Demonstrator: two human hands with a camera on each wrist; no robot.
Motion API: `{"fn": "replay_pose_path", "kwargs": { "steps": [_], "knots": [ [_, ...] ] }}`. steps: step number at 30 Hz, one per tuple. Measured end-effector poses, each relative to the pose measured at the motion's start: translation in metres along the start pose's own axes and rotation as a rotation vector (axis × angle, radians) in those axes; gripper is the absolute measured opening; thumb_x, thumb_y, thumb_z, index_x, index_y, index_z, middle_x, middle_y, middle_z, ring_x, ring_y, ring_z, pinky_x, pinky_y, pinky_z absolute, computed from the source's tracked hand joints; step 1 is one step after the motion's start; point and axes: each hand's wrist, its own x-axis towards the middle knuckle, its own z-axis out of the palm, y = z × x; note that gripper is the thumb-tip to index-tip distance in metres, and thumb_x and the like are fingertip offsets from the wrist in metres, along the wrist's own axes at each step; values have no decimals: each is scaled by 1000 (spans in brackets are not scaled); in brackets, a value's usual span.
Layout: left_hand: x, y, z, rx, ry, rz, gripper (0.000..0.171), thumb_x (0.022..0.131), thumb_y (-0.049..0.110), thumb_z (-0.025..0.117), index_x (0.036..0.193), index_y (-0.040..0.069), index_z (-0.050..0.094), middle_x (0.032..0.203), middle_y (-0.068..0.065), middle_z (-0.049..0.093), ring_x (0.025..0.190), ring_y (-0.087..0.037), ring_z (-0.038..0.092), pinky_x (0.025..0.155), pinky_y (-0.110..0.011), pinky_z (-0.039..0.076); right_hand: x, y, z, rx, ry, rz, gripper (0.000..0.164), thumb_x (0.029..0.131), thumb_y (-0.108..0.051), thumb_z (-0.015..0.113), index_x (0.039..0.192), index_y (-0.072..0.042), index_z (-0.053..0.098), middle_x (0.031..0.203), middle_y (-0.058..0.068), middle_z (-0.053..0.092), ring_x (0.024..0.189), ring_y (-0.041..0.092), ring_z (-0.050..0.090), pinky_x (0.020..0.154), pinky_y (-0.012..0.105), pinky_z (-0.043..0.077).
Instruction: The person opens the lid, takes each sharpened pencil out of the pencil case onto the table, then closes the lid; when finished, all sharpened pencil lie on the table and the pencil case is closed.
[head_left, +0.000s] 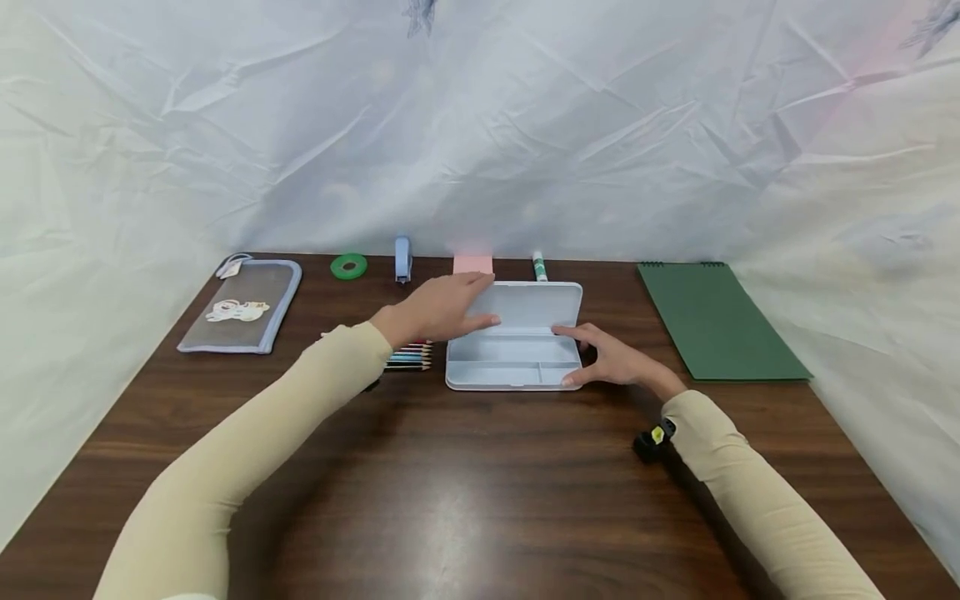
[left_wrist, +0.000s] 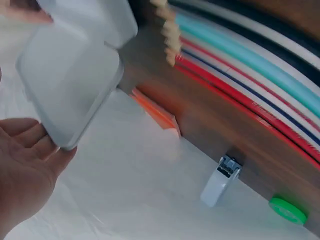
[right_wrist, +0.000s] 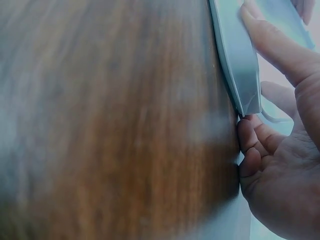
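A white pencil case (head_left: 513,376) sits with its lid (head_left: 528,304) raised, showing the divided, bare inside. My left hand (head_left: 442,304) holds the lid at its left part, thumb across the inner face and fingers at the top edge. In the left wrist view those fingers (left_wrist: 37,142) curl behind the rim. At the case's right end, my right hand (head_left: 615,358) grips the body, thumb at the front corner and forefinger near the hinge. Up close in the right wrist view, the thumb (right_wrist: 282,50) lies on the case end (right_wrist: 240,65), other fingers bent beside it.
Colored pencils (head_left: 408,357) lie left of the case, partly under my left forearm. Along the back stand green tape (head_left: 348,266), a blue stapler (head_left: 402,258), pink paper (head_left: 472,263) and a marker (head_left: 539,267). A mesh pouch (head_left: 240,308) lies left, a green notepad (head_left: 720,321) right.
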Motion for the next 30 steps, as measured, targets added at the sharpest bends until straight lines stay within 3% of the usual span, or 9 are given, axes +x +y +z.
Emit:
{"fn": "replay_pose_path", "kwargs": {
  "steps": [7,11,16,18,20,23,27,30],
  "knots": [
    [-37,23,20,139,90,63,97,95,69,43,158,0,17,167,-17,14,156,-31,13,124,-46,16,2,0,2,-11,14,-19,86,84,-28,81,155,-10,36,129,20,46,105,26,44,88,42,39],
    [-50,34,29,161,126,70,97,94,69,43,158,0,18,167,-16,12,156,-29,11,125,-45,14,-1,1,-1,0,54,-10,76,86,-26,79,151,-9,43,133,21,50,108,29,52,87,41,44],
    [-56,40,33,156,136,87,95,96,67,44,159,1,18,167,-15,15,156,-28,12,125,-44,14,-11,5,-21,41,55,46,44,90,-23,75,129,-5,65,126,17,64,110,28,61,85,34,50],
    [-58,41,35,152,142,93,93,96,66,43,159,2,18,167,-15,17,156,-28,14,124,-44,16,-17,3,-30,31,79,72,40,91,-26,73,124,-4,68,125,16,67,110,28,62,87,35,51],
    [-61,42,36,153,154,99,92,97,65,43,159,1,19,166,-15,19,155,-28,17,124,-44,18,-20,-3,-36,15,129,80,47,92,-28,72,132,-5,63,132,18,64,117,31,60,92,41,52],
    [-65,44,38,169,164,108,90,98,63,43,158,1,19,166,-16,20,155,-28,18,123,-44,20,-23,-17,-34,-53,198,45,65,94,-32,69,149,-8,45,151,20,47,136,38,47,103,56,43],
    [-69,49,41,171,154,110,88,99,61,43,158,0,18,166,-16,20,155,-28,18,123,-45,21,-22,-37,-18,-200,191,-43,81,93,-38,70,159,-15,28,165,17,22,149,43,24,109,67,30],
    [-71,52,42,139,128,95,87,99,60,43,158,0,20,166,-16,20,155,-29,19,123,-45,21,-21,-48,-2,-279,176,-109,85,90,-43,71,158,-14,30,166,15,19,151,42,20,111,68,28]
  ]
}}
